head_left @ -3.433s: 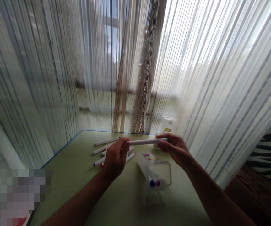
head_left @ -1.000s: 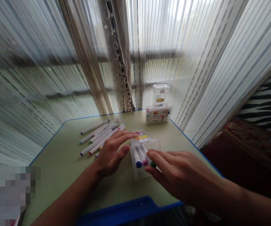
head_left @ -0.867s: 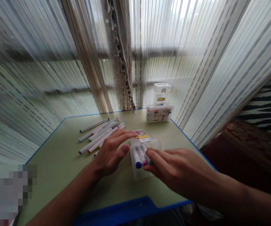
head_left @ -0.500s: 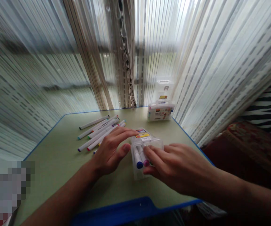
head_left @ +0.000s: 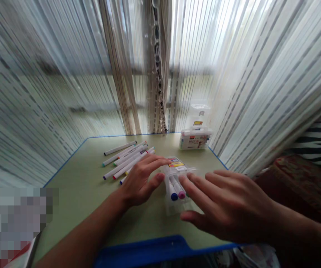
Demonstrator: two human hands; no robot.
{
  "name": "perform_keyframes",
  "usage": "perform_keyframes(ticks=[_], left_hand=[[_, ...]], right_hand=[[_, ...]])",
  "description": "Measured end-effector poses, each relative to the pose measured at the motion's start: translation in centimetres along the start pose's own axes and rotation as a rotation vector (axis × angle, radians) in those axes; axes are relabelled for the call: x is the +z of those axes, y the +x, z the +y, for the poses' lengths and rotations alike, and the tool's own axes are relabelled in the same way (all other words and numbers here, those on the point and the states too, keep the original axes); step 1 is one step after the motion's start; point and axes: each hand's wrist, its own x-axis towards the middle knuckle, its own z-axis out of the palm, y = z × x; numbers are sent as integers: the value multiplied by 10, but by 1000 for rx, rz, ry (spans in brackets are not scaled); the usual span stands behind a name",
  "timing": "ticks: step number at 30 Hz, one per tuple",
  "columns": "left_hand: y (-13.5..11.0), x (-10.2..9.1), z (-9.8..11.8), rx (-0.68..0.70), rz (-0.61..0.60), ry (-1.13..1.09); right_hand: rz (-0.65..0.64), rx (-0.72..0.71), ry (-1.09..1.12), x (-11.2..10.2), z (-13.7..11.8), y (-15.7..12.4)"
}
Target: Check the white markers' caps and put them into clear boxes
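Note:
A clear plastic marker case (head_left: 169, 208) lies on the table in front of me with its front end open. Inside it are a blue-capped marker (head_left: 174, 195) and a pink-capped marker (head_left: 182, 194), and a bit of a green cap shows beside them. My left hand (head_left: 142, 180) is on the case's left, thumb apart and fingertips at the yellow label on its far part. Over the right side of the case, my right hand (head_left: 221, 203) has its fingers stretched out and thumb spread, gripping nothing. Its fingertips are near the markers; whether they touch is unclear.
Several loose white markers (head_left: 124, 160) with coloured caps lie left of my left hand. A second clear case (head_left: 195, 140) full of markers stands at the back right, lid raised. String curtains (head_left: 65, 93) hang behind the blue-edged table (head_left: 79, 186).
My right hand has loosened from around the pink-capped marker, its fingers straightening and thumb spreading. The green cap now shows. My left hand stays at the case. The whole view has shifted slightly.

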Motion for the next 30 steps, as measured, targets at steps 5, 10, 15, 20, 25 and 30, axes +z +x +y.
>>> perform_keyframes(ticks=[5, 10, 15, 20, 25, 30], left_hand=[[-1, -1, -2, -22, 89, 53], [0, -9, -15, -210, 228, 276], [0, -17, -32, -342, 132, 497], [-3, -14, -34, -381, -7, 569], [-4, -12, -31, -456, -100, 635], [-3, -8, -25, -468, -157, 661]], right_hand=[[348, 197, 219, -11, 27, 11], [485, 800, 850, 47, 76, 45], [471, 1086, 1163, 108, 94, 57], [473, 1066, 1085, 132, 82, 31], [443, 1014, 950, 141, 84, 16], [422, 976, 881, 144, 86, 15]])
